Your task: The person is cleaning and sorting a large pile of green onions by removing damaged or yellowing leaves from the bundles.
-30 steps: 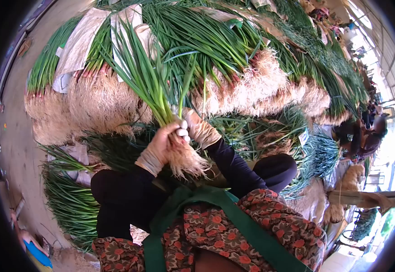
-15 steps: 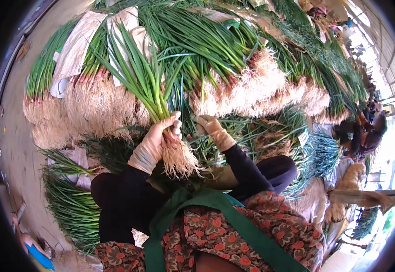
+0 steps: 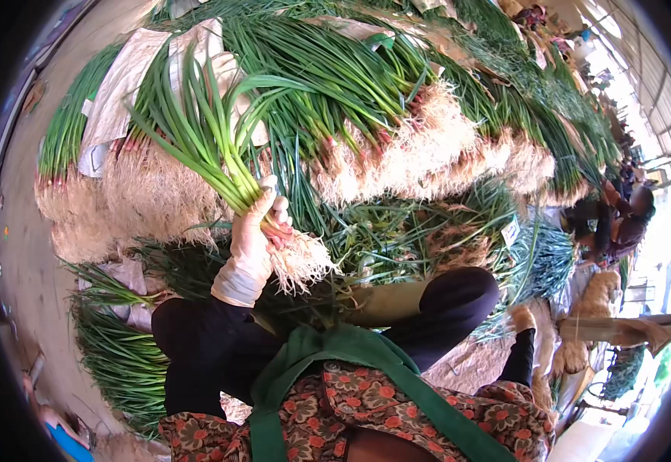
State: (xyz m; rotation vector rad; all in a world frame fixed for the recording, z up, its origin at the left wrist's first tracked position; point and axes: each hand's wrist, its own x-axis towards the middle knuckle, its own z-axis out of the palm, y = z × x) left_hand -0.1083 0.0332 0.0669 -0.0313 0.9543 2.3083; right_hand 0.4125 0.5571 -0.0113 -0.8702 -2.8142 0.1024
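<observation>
My gloved left hand (image 3: 251,250) is wrapped round a bunch of spring onions (image 3: 232,173), just above the roots. The green leaves point up and to the left, and the pale roots hang out to the right of the hand. My right hand (image 3: 522,317) is off to the right, beyond my knee and near the brown sacking. It is small and blurred, so its fingers cannot be made out. Ahead of my left hand lies a large heap of spring onions (image 3: 335,85), their root ends toward me.
Loose green leaves and trimmings (image 3: 385,231) cover the ground before my knees. More spring onions (image 3: 124,362) lie at my left. Pale cloths (image 3: 124,88) drape the far-left bundles. Another person (image 3: 620,219) sits at the right, near a wooden beam (image 3: 620,329).
My right hand has left the front of the bunch and swung far right, past my knee. My left hand has shifted slightly left, tilting the spring onions further left.
</observation>
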